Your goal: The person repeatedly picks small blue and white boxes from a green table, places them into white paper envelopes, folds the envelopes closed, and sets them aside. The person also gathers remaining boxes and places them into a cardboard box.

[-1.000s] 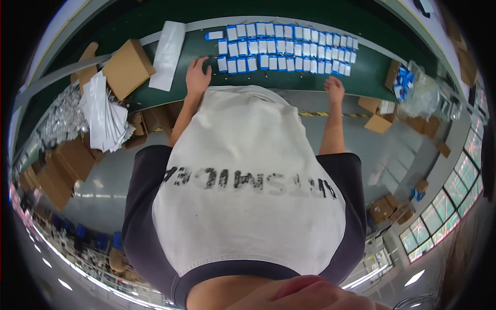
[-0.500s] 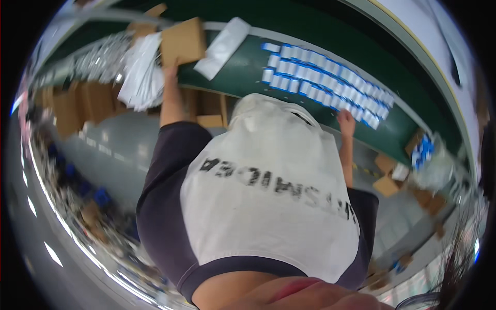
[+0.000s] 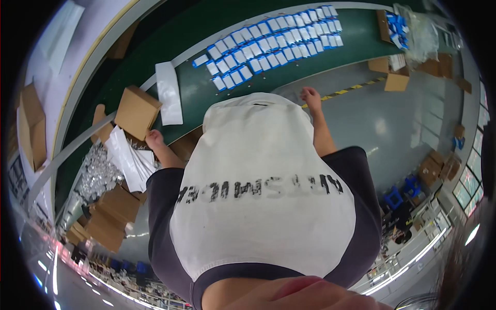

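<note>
My left hand (image 3: 154,140) is at the lower corner of a brown cardboard box (image 3: 138,110), fingers curled against its edge. A flat white bag (image 3: 168,93) lies on the green table beyond that box. My right hand (image 3: 311,98) is off the table's near edge, in front of my body. Its fingers are curled in, and whatever they may hold is hidden. Farther off, several rows of small white packs with blue edges (image 3: 268,44) lie side by side on the table, with neither hand touching them.
Left of the box are a pile of white bags (image 3: 129,160) and a heap of clear, shiny packaging (image 3: 96,170). Open cartons (image 3: 111,217) stand below. At the far right, a carton of blue pieces (image 3: 395,31) sits beside clear plastic (image 3: 421,36). Yellow-black tape (image 3: 356,92) marks the floor.
My view has turned to the right, so the table swings across the picture. My right hand has moved away from the rows of packs. My left hand stays at the box.
</note>
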`<state>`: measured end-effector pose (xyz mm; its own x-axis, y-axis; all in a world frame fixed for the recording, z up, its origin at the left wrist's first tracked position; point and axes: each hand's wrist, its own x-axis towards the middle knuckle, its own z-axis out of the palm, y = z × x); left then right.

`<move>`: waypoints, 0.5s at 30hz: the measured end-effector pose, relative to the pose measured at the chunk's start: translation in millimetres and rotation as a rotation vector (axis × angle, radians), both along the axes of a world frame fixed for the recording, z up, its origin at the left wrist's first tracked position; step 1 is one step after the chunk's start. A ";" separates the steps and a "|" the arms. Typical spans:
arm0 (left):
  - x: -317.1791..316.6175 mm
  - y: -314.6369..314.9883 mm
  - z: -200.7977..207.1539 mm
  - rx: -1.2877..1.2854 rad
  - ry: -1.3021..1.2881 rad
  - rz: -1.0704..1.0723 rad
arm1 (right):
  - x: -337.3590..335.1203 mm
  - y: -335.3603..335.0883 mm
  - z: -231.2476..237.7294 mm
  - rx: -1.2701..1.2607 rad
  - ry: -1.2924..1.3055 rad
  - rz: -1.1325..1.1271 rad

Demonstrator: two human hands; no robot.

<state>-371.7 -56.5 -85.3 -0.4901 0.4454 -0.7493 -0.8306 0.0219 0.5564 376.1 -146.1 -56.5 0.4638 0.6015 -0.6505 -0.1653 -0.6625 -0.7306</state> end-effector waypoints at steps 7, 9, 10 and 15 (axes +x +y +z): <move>22.7 19.6 12.5 -0.477 0.107 0.052 | 4.9 -13.8 -15.8 -0.172 -0.085 0.207; -28.8 20.7 26.1 -0.485 0.065 -0.041 | 3.4 4.5 -28.7 -0.165 -0.099 0.328; -27.0 24.1 16.6 -0.532 0.121 0.012 | 12.2 8.1 -27.7 -0.129 -0.151 0.365; -27.9 18.2 4.7 -0.221 0.087 0.066 | 23.0 45.2 5.0 0.061 -0.051 0.206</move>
